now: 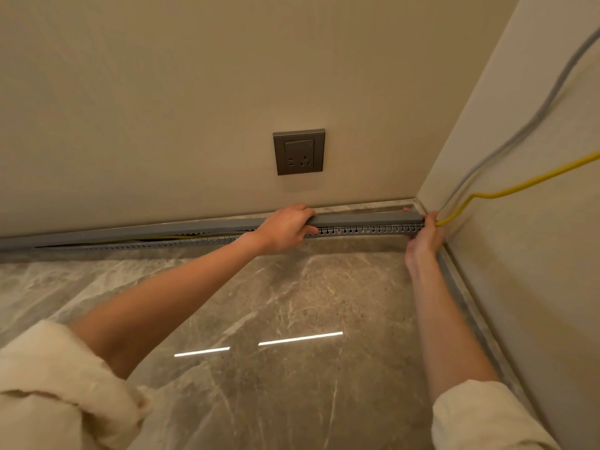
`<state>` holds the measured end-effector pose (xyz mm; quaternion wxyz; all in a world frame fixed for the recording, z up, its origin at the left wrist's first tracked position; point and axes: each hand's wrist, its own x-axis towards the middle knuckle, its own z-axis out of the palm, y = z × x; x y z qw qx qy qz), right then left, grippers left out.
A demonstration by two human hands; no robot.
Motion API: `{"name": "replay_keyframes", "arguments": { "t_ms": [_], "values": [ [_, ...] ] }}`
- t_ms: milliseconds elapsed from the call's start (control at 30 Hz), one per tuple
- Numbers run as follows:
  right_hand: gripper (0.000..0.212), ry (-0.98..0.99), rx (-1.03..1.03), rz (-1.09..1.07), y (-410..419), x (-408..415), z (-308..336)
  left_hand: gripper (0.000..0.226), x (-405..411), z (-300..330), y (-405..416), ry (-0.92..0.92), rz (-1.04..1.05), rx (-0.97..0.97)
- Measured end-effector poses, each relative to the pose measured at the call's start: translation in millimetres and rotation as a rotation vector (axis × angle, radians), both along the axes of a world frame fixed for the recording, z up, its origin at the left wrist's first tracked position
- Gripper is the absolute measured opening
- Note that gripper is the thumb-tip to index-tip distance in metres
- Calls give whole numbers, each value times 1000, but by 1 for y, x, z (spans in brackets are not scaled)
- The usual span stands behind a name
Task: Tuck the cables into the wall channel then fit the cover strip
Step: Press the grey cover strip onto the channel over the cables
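A long grey slotted channel [363, 229] runs along the foot of the back wall, from the far left to the corner. A grey cover strip [367, 218] lies on top of it; to the left of my hand a gap shows between strip and channel. My left hand [285, 226] grips the strip from above near its middle. My right hand [423, 237] holds the strip's end at the corner. A yellow cable [516, 189] comes down the right wall and enters the channel by my right hand; it shows again inside the gap [181, 237]. A grey cable [506, 147] runs beside it.
A dark grey wall socket [299, 152] sits on the back wall above the channel. The floor [292, 303] is glossy grey marble with light reflections. The right wall meets the back wall just past my right hand. Cream fleece sleeves cover both upper forearms.
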<state>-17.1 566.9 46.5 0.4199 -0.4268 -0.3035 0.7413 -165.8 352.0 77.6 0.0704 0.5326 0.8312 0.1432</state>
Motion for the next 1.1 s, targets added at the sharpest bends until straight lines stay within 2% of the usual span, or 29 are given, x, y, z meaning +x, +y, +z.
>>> {"name": "replay_keyframes", "arguments": {
  "t_ms": [100, 267, 300, 433, 500, 667, 867, 1100],
  "values": [
    [30, -30, 88, 8, 1, 0, -2, 30, 2, 2, -1, -2, -5, -11],
    [30, -79, 60, -68, 4, -2, -5, 31, 3, 3, -4, -5, -18, -13],
    [30, -43, 40, -83, 3, -3, -3, 31, 2, 4, -3, -5, -24, -17],
    [29, 338, -96, -134, -5, -6, 11, 33, -1, 9, -2, -33, -47, -46],
    [32, 422, -152, -139, -7, -6, 17, 31, -2, 11, -1, -41, -52, -59],
    [38, 540, -255, -121, -6, -5, 22, 27, 0, 11, 2, -95, -29, -60],
    [44, 552, -262, -110, -6, -6, 24, 27, -1, 15, 6, -114, -39, -103],
    [47, 604, -301, -99, -3, -9, 32, 27, 1, 17, 1, -63, -63, -44]
  ]
}}
